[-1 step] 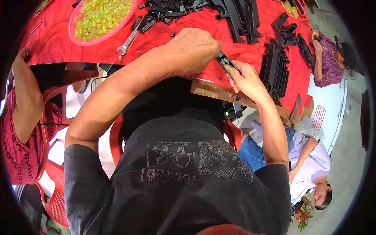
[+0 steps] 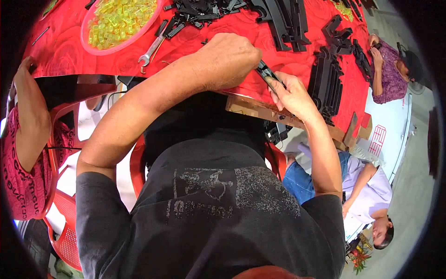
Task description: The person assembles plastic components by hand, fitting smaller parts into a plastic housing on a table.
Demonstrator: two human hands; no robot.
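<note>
A slim black bar-shaped part (image 2: pixel 265 70) with a shiny, lighter stretch along it slants between my two hands at the table's front edge. My left hand (image 2: pixel 232 60) is closed in a fist over its upper-left end, and its fingertips are turned out of sight. At the lower-right end, my right hand (image 2: pixel 289 94) grips the part with the thumb laid along the top. What exactly the part is, I cannot tell. A combination spanner (image 2: pixel 151 52) lies on the red cloth beyond my left forearm.
A pink basin (image 2: pixel 83 39) of yellow translucent pieces stands far left on the red-covered table (image 2: pixel 60 58). Loose small black parts (image 2: pixel 200 14) lie at the back. Long black mouldings (image 2: pixel 325 83) are stacked to the right. Several people sit around: one sleeve (image 2: pixel 23 172) shows at left.
</note>
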